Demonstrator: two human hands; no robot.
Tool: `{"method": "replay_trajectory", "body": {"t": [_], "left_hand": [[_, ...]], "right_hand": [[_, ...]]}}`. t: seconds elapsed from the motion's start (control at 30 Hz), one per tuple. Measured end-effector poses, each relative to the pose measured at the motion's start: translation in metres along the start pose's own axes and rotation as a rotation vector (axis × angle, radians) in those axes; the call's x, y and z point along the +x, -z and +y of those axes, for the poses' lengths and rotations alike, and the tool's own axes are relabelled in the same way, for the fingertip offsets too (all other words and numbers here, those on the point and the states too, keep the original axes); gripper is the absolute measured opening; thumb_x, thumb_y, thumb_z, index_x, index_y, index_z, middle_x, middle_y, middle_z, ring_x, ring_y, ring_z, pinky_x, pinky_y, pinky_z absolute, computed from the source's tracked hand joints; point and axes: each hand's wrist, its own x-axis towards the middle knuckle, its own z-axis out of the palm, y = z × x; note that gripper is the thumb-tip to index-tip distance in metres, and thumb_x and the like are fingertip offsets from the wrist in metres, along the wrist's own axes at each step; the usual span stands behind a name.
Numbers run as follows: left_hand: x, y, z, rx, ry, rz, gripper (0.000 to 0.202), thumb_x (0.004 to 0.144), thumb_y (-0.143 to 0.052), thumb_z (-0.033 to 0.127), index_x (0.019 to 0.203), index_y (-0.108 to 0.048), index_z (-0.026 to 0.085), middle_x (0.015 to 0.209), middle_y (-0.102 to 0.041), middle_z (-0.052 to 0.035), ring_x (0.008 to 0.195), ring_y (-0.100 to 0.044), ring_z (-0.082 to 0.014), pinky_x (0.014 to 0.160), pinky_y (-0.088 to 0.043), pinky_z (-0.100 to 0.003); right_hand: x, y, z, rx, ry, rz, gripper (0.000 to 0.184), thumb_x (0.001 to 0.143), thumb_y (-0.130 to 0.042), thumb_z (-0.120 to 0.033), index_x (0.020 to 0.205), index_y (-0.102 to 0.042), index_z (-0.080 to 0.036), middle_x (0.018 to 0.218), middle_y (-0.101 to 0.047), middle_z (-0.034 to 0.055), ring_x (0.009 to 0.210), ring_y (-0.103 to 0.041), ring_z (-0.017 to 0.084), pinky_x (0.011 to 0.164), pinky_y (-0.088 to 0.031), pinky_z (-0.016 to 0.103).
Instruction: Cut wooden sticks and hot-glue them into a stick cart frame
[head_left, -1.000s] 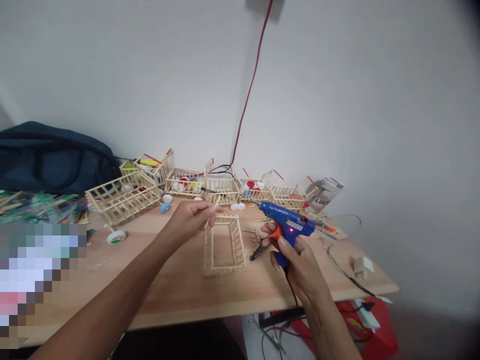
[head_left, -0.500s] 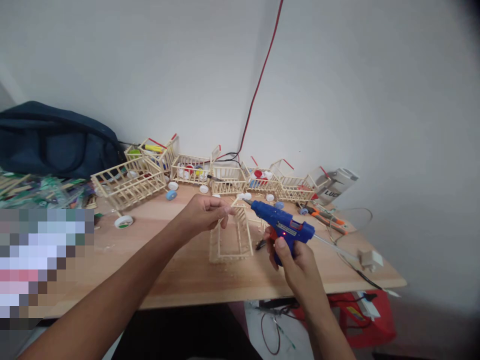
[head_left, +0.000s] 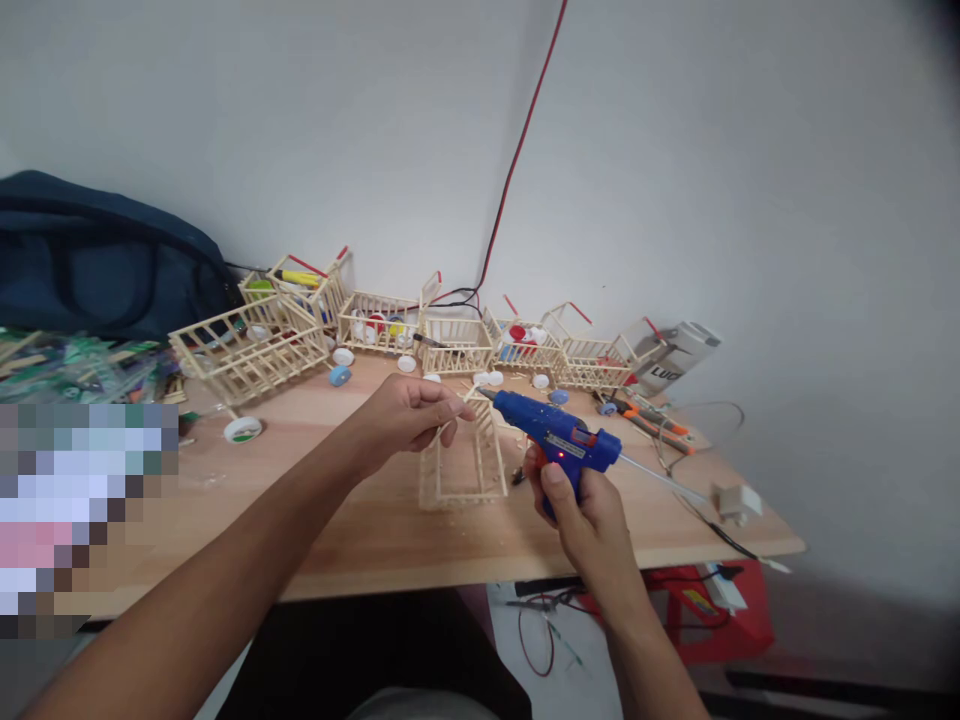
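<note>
My right hand (head_left: pixel 581 505) is wrapped round a blue hot glue gun (head_left: pixel 559 430) with a small red light lit and a clear glue stick out of its back. Its nozzle points left, close to my left fingertips. My left hand (head_left: pixel 412 415) pinches a short thin wooden stick (head_left: pixel 466 392), partly hidden by the fingers, by the nozzle. Below both hands a small basket frame of wooden sticks (head_left: pixel 471 495) lies on the wooden table (head_left: pixel 360 545). Whether the held stick touches this frame I cannot tell.
Several small stick carts (head_left: pixel 255 350) with bottle-cap wheels line the wall. A dark blue bag (head_left: pixel 112 265) and plastic-wrapped scraps (head_left: pixel 82 370) lie at left. Orange-handled pliers (head_left: pixel 660 425), a carton (head_left: pixel 679 355) and a white plug (head_left: pixel 737 502) are at right. A red stool (head_left: pixel 720 630) stands below.
The view has shifted slightly. The glue gun's nozzle has come a little nearer to my left fingertips, and both hands keep their grip.
</note>
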Motion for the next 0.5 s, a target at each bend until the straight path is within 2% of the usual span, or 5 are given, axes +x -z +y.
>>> {"method": "replay_trajectory", "body": {"t": [0.27,0.5], "left_hand": [[0.0,0.0002,-0.0001,0.008,-0.008,-0.009,0.039,0.074,-0.071,0.045,0.083,-0.07,0.007,0.055,-0.057,0.0011,0.038,-0.031,-0.0018,0.04,-0.017,-0.02],[0.0,0.0013,-0.0001,-0.006,-0.021,-0.014,0.037,0.076,-0.069,0.043,0.083,-0.071,0.007,0.054,-0.056,0.0012,0.037,-0.03,-0.0017,0.04,-0.016,-0.02]], "right_hand": [[0.0001,-0.0005,-0.003,0.013,-0.026,-0.007,0.047,0.09,-0.051,-0.058,0.092,-0.068,-0.014,0.081,-0.07,0.0098,0.065,-0.06,0.017,0.051,-0.045,0.025],[0.0006,-0.001,-0.0048,0.009,-0.015,0.037,0.045,0.087,-0.055,-0.057,0.093,-0.07,-0.015,0.078,-0.07,0.0096,0.067,-0.062,0.02,0.055,-0.049,0.029]]}}
